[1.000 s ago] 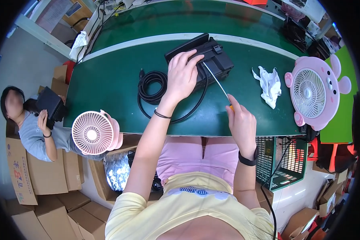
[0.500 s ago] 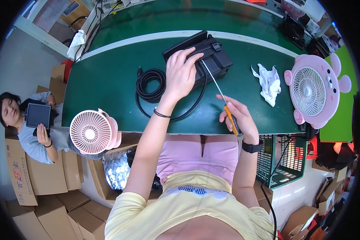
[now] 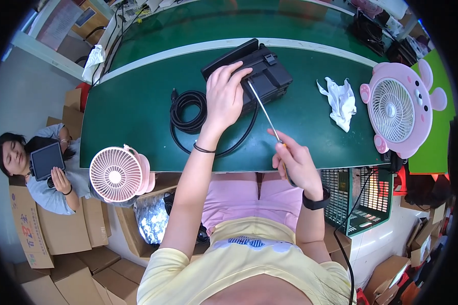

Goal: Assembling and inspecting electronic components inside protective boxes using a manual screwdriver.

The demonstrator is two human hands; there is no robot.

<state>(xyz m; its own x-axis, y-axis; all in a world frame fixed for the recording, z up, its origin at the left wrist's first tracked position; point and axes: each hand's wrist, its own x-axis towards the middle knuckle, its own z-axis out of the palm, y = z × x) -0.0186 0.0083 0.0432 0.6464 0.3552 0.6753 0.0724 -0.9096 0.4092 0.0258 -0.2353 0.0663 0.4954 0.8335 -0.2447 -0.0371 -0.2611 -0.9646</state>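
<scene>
A black boxy device (image 3: 272,76) with a raised flap lies on the green table, toward its far side. My left hand (image 3: 224,99) rests on the left part of this device, fingers spread over its top. In my right hand (image 3: 299,165) is a screwdriver (image 3: 264,112) with a long metal shaft, my fingers wrapped round its orange and dark handle. Its tip meets the top of the device close to my left fingertips; the exact spot it touches is too small to make out. A coiled black cable (image 3: 188,113) lies left of my left wrist and loops under my forearm.
A small pink fan (image 3: 115,175) stands at the table's near left edge. To the right are a crumpled white cloth (image 3: 341,104) and a pink animal-shaped fan (image 3: 399,109). A green crate (image 3: 356,201) sits below the table; a seated person (image 3: 48,168) holds a tablet at left.
My right hand has moved slightly left and down, and the screwdriver's tip has shifted left along the device. The left hand remains on the device.
</scene>
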